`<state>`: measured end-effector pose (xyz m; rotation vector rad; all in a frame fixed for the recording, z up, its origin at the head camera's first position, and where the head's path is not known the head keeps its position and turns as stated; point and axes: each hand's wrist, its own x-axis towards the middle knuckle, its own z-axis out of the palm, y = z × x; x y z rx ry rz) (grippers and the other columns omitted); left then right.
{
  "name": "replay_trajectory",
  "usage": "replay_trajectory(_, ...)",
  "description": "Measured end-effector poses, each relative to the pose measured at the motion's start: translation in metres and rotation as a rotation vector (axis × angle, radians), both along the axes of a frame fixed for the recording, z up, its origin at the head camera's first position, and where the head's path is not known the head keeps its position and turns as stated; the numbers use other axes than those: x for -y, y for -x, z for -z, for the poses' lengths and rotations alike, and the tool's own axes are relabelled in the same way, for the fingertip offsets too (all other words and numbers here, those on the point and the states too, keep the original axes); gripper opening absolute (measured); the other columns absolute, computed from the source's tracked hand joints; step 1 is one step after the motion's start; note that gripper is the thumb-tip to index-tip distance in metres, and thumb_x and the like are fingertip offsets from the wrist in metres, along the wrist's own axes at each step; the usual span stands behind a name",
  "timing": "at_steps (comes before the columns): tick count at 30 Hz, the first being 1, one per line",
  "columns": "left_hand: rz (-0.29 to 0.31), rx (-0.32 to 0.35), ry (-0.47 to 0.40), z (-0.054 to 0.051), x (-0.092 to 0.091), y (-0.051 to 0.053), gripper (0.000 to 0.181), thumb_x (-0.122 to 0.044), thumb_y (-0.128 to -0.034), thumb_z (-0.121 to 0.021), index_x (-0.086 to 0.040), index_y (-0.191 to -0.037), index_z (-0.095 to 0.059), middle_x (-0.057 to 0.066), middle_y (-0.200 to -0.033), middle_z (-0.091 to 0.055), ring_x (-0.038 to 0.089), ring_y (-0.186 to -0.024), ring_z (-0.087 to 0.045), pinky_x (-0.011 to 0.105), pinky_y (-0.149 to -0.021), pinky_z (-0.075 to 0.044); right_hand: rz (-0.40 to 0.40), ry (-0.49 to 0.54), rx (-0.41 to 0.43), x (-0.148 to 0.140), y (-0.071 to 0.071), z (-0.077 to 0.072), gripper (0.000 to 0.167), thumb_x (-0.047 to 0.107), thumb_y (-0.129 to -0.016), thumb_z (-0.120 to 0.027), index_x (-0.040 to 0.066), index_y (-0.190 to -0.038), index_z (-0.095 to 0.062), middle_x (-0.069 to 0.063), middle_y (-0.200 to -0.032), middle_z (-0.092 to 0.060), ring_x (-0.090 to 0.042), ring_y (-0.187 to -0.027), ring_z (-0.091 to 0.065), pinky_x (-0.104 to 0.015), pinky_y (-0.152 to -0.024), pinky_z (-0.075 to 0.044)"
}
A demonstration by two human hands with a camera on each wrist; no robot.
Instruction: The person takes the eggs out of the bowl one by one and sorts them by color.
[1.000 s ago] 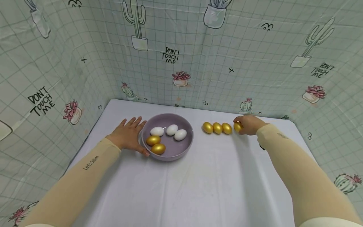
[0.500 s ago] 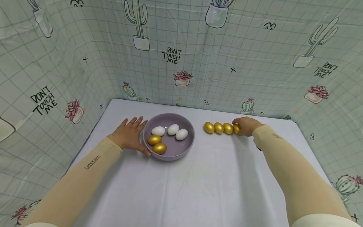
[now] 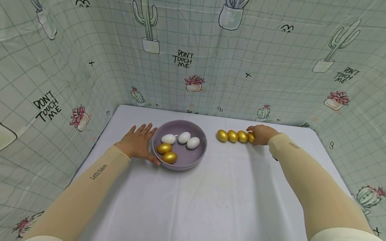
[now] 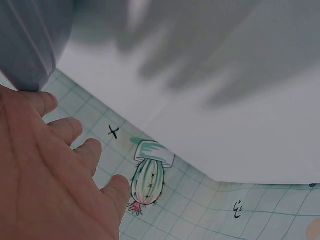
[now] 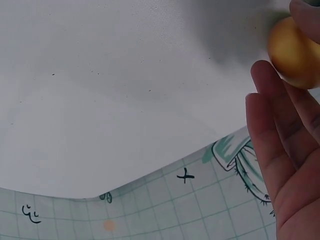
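Note:
A purple bowl (image 3: 190, 160) stands on the white table, holding three white eggs (image 3: 184, 137) and two gold eggs (image 3: 170, 157). Against its left side rests my left hand (image 3: 137, 144), fingers spread and straight; the left wrist view shows the fingers beside the bowl's wall (image 4: 35, 45). To the right of the bowl, gold eggs (image 3: 232, 136) lie in a row. At the row's right end my right hand (image 3: 261, 134) pinches a gold egg (image 5: 295, 52) between thumb and fingers, beside its neighbour. Part of that egg is hidden by the hand.
The white tabletop (image 3: 205, 201) stretches in front of the bowl and the row. A grid-patterned cloth (image 3: 229, 83) with cactus drawings hangs behind the table and on both sides.
My right hand has moved left with the gold egg, bringing it up to the end of the row, and has stayed there over the last half second. The left hand has kept its place.

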<state>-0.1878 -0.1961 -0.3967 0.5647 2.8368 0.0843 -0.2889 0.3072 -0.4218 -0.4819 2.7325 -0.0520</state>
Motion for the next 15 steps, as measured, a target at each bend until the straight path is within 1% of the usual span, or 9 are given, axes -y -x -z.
replay_trajectory(4, 0.001, 0.009, -0.001, -0.001, -0.001, 0.000, 0.139, -0.083, -0.0570, -0.074, -0.002, -0.158, -0.023, 0.024, -0.162, -0.014, 0.043, -0.148, -0.013, 0.063, -0.115, -0.008, 0.005, -0.003, 0.001, -0.001, -0.004, -0.005, 0.067, 0.014, -0.081, -0.079, 0.002, -0.141, -0.052, -0.020, -0.120, -0.064, -0.037, -0.111, -0.059, -0.059, -0.098, -0.043)
replay_trajectory(9, -0.002, 0.022, 0.002, 0.000, -0.001, 0.001, 0.140, -0.084, -0.0567, -0.074, -0.002, -0.158, -0.021, 0.023, -0.163, -0.012, 0.043, -0.148, -0.011, 0.062, -0.116, -0.006, -0.016, -0.006, -0.010, -0.001, -0.014, -0.021, 0.068, 0.014, -0.081, -0.080, 0.000, -0.141, -0.051, -0.026, -0.126, -0.061, -0.042, -0.114, -0.058, -0.058, -0.097, -0.045)
replay_trajectory(15, -0.002, 0.024, 0.004, 0.001, 0.000, 0.001, 0.142, -0.084, -0.0560, -0.073, -0.002, -0.158, -0.020, 0.023, -0.163, -0.011, 0.043, -0.148, -0.010, 0.063, -0.116, -0.006, -0.056, -0.016, -0.055, -0.006, -0.016, -0.040, 0.069, 0.015, -0.082, -0.082, 0.001, -0.141, -0.051, -0.026, -0.130, -0.060, -0.044, -0.116, -0.058, -0.059, -0.095, -0.046)
